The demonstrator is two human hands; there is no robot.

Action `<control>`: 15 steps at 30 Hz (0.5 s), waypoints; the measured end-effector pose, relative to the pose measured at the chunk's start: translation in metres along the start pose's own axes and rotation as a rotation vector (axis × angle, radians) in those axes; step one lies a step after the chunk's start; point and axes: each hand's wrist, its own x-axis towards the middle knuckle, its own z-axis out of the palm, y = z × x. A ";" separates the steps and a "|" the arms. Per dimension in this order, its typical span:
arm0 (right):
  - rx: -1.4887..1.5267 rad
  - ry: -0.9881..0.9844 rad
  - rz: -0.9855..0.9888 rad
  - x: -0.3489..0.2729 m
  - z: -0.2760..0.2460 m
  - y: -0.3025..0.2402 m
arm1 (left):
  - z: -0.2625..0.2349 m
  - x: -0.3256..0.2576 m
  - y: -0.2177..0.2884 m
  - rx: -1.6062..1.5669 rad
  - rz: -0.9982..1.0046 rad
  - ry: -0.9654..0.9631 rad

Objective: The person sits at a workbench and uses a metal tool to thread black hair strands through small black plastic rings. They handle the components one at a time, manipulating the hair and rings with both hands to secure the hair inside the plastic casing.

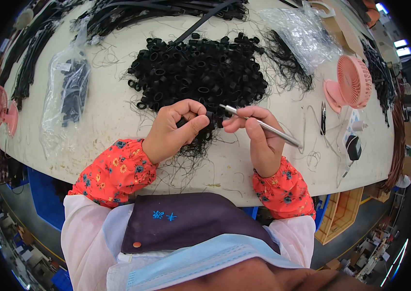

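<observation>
A large heap of small black loops (200,72), like strap keepers, lies on the table in front of me. My left hand (172,130) is closed at the heap's near edge, pinching one black loop (210,116) between thumb and fingers; part of it is hidden. A silver pen-like tool (279,132) with a thin dark tip is gripped in my right hand (263,140). Its tip points left and sits just above the held loop; whether they touch I cannot tell. Loose black threads (193,150) lie below my left hand.
Pink fans (353,81) stand at the right and left. Thread snips (323,119) and a power strip (352,127) lie right. A plastic bag of black pieces (73,89) lies left, black straps (166,10) at the back, and a clear plastic bag (305,36) back right.
</observation>
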 end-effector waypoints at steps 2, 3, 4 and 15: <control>0.193 -0.047 -0.021 0.001 -0.005 0.008 | 0.000 0.000 0.000 -0.023 -0.016 -0.003; 0.197 -0.037 0.025 0.000 -0.003 0.003 | 0.000 0.000 0.000 -0.030 -0.018 -0.008; 0.190 -0.046 0.024 0.000 -0.003 0.003 | 0.000 0.001 -0.001 -0.038 -0.019 -0.013; 0.178 -0.053 0.003 0.002 0.000 0.005 | -0.001 0.000 -0.004 -0.013 -0.008 -0.033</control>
